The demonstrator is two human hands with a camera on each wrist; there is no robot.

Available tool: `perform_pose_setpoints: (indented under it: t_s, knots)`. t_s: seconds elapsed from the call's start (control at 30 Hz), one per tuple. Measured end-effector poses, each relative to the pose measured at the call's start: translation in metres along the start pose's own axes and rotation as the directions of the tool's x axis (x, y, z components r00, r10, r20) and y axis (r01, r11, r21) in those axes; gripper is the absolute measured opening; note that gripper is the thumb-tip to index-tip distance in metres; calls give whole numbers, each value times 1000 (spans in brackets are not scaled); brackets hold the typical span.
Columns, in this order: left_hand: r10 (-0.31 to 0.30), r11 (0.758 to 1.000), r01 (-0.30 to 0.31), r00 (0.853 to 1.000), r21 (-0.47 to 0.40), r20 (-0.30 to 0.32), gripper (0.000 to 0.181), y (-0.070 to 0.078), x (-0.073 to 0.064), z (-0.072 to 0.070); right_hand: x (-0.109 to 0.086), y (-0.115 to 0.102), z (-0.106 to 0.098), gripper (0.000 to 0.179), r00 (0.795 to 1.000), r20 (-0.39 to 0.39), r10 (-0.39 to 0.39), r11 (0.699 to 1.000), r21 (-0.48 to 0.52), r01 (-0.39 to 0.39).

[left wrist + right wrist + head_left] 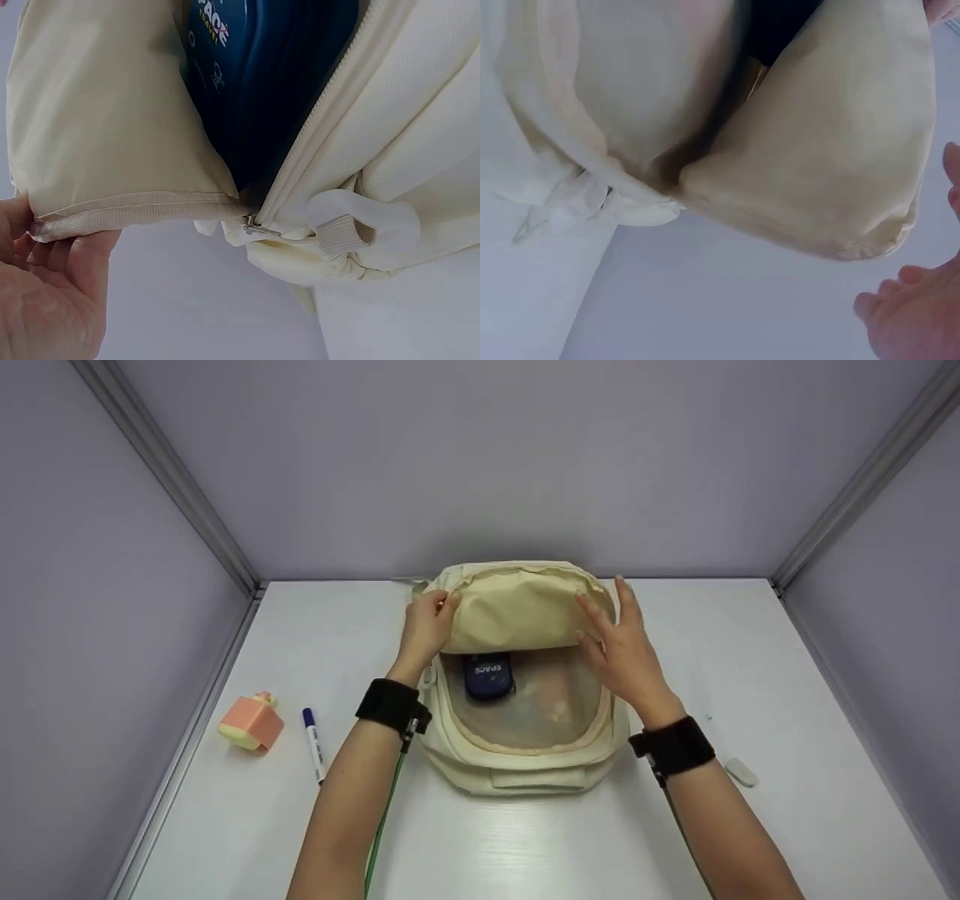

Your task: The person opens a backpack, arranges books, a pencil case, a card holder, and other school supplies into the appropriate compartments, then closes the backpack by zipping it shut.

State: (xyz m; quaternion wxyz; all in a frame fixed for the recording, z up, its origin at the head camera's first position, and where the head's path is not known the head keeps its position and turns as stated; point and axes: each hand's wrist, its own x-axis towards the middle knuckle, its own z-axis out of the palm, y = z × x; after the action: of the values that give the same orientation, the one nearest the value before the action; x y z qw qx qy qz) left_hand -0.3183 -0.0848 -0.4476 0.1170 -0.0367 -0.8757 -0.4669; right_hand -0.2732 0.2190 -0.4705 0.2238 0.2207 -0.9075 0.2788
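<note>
One edge of the cream flap [525, 615] is being pinched by the left hand [429, 622]; its fingers [90, 262] are being closed about the taped rim, with the thumb being laid on the inner face. By this grip the flap is being held up from the mouth of the bag [540, 780], and its lining is being shown to the head camera.

The right hand [626, 649] is being held with its fingers spread wide, at the flap's opposite side. Nothing is being gripped by it: in the right wrist view, a gap is being shown between the flap's rim and the visible fingers, while in the head view they are being seen overlapping the flap.

The bag is being borne by the white surface [495, 855], and its mouth is being framed by the two hands. Inside, a navy case [487, 679] is being partly covered by the flap; it is being seen nearer to the left fingers than to the right, apart from both. Beside the mouth's left corner, a zip slider [251, 223] is being shown.

On the left, a pink item [256, 724] and a marker [315, 746] are being carried by the surface; on the right, a white oval item [741, 772] is being seen beside the forearm. Black bands [679, 746] are being worn on both wrists.
</note>
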Motion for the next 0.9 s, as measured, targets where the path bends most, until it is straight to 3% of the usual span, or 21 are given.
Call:
perform_pose_setpoints:
  t_s: [0.13, 0.23, 0.47, 0.6, 0.9]
  knots:
    - [-8, 1000, 8, 1000, -6, 17, 28, -2, -1, 2, -1, 11, 1, 54, 990, 65, 127, 991, 24, -129]
    - [-5, 1000, 5, 1000, -5, 22, 28, -2, -1, 2, -1, 16, 3, 54, 981, 105, 162, 981, 92, -172]
    - [-5, 1000, 5, 999, 12, 36, 30, -1, -3, 0, 2, 27, 6, 52, 979, 105, 175, 950, 242, -196]
    - [2, 1000, -2, 1000, 22, 31, 29, -2, -2, 0, 3, 30, 6, 54, 972, 121, 200, 937, 266, -226]
    - [6, 999, -7, 999, 35, 34, 31, -4, -3, -1, -2, 28, 8, 66, 976, 114, 184, 935, 286, -209]
